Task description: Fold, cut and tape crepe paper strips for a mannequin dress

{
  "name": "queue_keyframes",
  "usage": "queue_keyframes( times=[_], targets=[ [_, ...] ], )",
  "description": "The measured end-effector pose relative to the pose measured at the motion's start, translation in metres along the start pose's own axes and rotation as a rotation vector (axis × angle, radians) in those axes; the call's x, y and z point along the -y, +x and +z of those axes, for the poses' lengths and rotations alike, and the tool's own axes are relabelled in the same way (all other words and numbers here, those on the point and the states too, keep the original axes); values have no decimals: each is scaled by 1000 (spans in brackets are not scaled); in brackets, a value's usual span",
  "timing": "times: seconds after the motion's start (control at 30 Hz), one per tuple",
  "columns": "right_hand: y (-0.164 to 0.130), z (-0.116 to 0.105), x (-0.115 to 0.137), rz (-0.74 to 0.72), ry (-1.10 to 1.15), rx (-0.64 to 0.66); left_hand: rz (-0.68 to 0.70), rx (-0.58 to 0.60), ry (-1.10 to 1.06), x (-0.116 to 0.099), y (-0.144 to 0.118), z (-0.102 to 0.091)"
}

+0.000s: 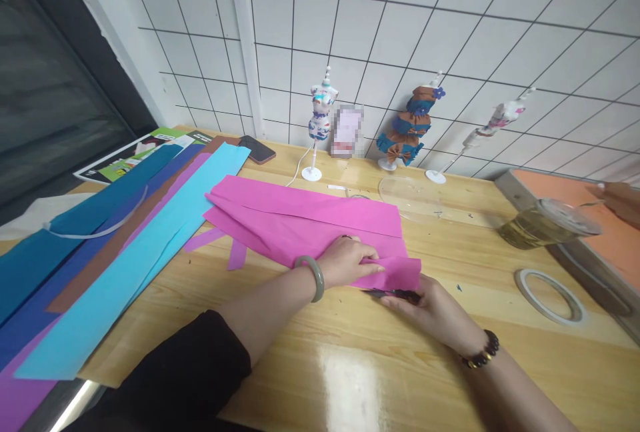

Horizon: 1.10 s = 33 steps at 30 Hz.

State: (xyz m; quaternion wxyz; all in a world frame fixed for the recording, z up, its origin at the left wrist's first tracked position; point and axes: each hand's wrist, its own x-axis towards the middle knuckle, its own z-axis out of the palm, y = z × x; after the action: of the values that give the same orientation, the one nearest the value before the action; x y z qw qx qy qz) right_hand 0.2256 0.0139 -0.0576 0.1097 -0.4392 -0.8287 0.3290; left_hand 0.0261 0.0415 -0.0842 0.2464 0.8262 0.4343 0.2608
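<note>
A large pink crepe paper sheet (310, 209) lies partly folded across the middle of the table. My left hand (347, 261) rests on it, with thumb and fingers closed on the folded-over strip near its right end. At the sheet's lower right edge, my right hand (425, 302) grips dark-handled scissors (407, 296). Their blades point left along the paper's near edge and are partly hidden beneath it. Two narrow purple strips (237, 254) stick out at the sheet's left side.
Coloured paper lengths, including a light blue one (165, 219), cover the left side. Small dress forms (320, 119) stand along the tiled wall, near a dark phone (257, 150). On the right are a tape roll (550, 295), a lidded cup (543, 224) and another person's hand (623, 202).
</note>
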Motion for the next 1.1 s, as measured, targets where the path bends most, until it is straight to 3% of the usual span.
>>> queue_keyframes(
  times=[0.4, 0.7, 1.1],
  targets=[
    [1, 4, -3, -25, -117, -10, -2, 5, 0, -1, 0, -1],
    [0, 2, 0, -42, -5, 19, 3, 21, -2, -1, 0, -2],
    [6, 8, 1, -51, -161, -4, -18, 27, -4, -3, 0, -3]
  ],
)
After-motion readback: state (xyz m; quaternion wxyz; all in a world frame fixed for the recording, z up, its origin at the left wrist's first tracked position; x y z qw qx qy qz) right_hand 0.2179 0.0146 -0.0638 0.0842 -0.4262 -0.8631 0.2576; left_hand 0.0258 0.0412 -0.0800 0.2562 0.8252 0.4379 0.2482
